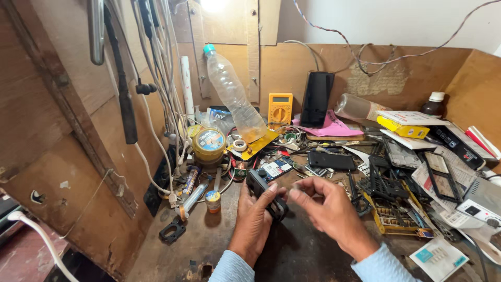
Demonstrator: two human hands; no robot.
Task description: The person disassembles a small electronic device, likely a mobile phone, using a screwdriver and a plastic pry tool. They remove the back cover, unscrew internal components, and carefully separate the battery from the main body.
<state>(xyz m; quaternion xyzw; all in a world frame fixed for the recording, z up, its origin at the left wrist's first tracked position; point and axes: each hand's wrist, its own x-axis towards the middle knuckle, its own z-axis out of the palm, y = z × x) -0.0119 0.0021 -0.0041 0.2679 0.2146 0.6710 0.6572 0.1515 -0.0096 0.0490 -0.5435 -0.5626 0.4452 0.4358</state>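
Note:
My left hand [254,219] grips a small black phone-like device [264,193], holding it tilted over the dark worktop [292,250]. My right hand [326,206] hovers just to its right, thumb and fingers pinched near each other by the device's edge; whether something tiny sits between them I cannot tell. A small circuit board [275,169] lies just beyond the device. A black phone [331,160] lies flat further back.
A clear plastic bottle [233,94] leans at the back, with a yellow multimeter [279,109] and an upright black phone [316,99] beside it. Hanging cables [159,68] cover the left wall. Boxes, papers and phone parts [438,172] crowd the right. A round tin [209,144] stands left.

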